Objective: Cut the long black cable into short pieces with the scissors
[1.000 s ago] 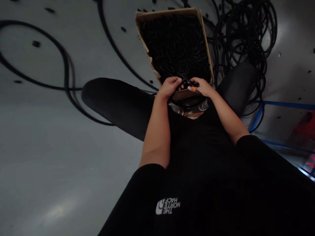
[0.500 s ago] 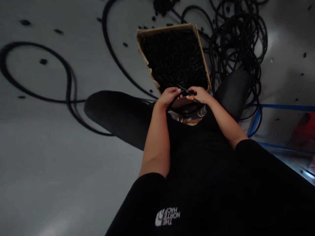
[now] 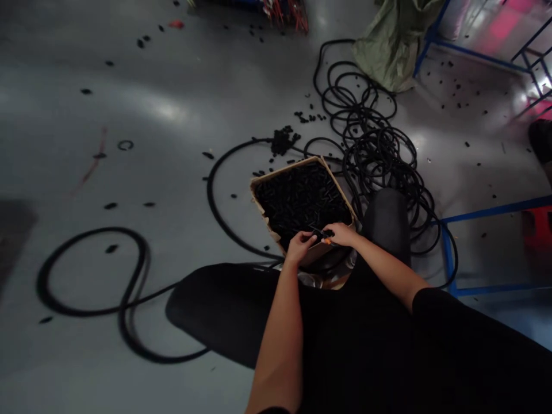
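Observation:
My left hand (image 3: 301, 247) is closed around the end of a black hose (image 3: 318, 234) at the near edge of a cardboard box. Close beside it, my right hand (image 3: 340, 234) grips a small cutting tool with an orange handle (image 3: 328, 241); its dark blades point toward the left hand and meet the hose. Whether it is scissors or pliers is too small to tell. Below both hands the open cardboard box (image 3: 279, 168) stands between my legs, filled with short black hose pieces (image 3: 302, 195).
A tangled heap of black hose (image 3: 379, 155) lies right of the box, and a loop of hose (image 3: 90, 230) lies at left. Hose bits are scattered over the grey floor. A green sack (image 3: 388, 46) is at the back. Blue frames (image 3: 495, 210) and a red object (image 3: 537, 230) are at right.
The view has tilted up, so the box and hands appear lower and more floor shows. Both hands stay together over the box's near edge, keeping their grips.

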Demonstrator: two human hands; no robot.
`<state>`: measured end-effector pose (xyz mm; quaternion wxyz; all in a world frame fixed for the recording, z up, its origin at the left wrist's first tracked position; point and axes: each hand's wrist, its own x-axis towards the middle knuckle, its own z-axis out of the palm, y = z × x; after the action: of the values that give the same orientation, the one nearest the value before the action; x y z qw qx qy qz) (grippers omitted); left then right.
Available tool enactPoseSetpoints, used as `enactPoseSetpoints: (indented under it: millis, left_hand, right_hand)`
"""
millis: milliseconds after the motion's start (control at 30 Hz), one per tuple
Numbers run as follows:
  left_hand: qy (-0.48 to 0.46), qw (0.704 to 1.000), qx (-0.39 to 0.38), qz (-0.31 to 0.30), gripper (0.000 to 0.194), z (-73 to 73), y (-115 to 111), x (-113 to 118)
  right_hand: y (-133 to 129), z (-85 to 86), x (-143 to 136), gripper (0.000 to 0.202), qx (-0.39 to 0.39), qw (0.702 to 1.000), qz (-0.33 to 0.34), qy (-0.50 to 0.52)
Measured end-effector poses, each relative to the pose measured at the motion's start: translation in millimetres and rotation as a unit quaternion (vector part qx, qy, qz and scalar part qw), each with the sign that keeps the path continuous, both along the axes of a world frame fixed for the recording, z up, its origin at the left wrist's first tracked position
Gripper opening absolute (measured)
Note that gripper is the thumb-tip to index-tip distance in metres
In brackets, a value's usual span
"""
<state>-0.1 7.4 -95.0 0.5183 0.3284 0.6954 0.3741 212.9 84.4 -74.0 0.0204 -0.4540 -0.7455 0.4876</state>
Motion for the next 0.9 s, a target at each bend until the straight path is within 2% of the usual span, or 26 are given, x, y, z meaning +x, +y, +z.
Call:
enactPoseSetpoints:
  millis: [100, 200, 333, 400, 567, 767, 900]
  left_hand:
    - [0.035, 0.998, 0.004, 0.048, 0.041, -4.0, 3, -3]
    - [0.043, 0.995, 0.003, 0.093, 0.048, -3.6, 6, -5]
    - [-0.003, 0.993, 0.001, 0.117, 0.063, -6.1, 5, -3]
    - [-0.035, 0.993, 0.002, 0.113, 0.065, -10.0, 3, -2]
    - [-0.086, 0.993, -0.008, 0.086, 0.051, -20.3, -2, -2]
    - [-0.064, 0.993, -0.028, 0.093, 0.019, -31.8, -2, -2]
    - [-0.026, 0.997, -0.032, 0.071, 0.022, -40.1, 0, -5]
  right_hand:
    - [0, -7.7, -1, 0.04, -0.006, 1.0, -0.015, -0.001]
    - [0, -14.2, -2, 0.043, -0.013, 1.0, -0.025, 0.005]
    - [0, -16.9, -3, 0.043, -0.038, 0.999, -0.015, 0.013]
    - [-1, -15.3, -2, 0.039, -0.055, 0.998, -0.006, 0.017]
    - [-4, -4.1, -1, 0.032, -0.073, 0.997, -0.008, 0.015]
    - [-3, 10.1, 4, 0.028, -0.08, 0.996, -0.02, 0.015]
    - [-4, 9.1, 3, 0.03, -0.081, 0.996, -0.028, 0.017]
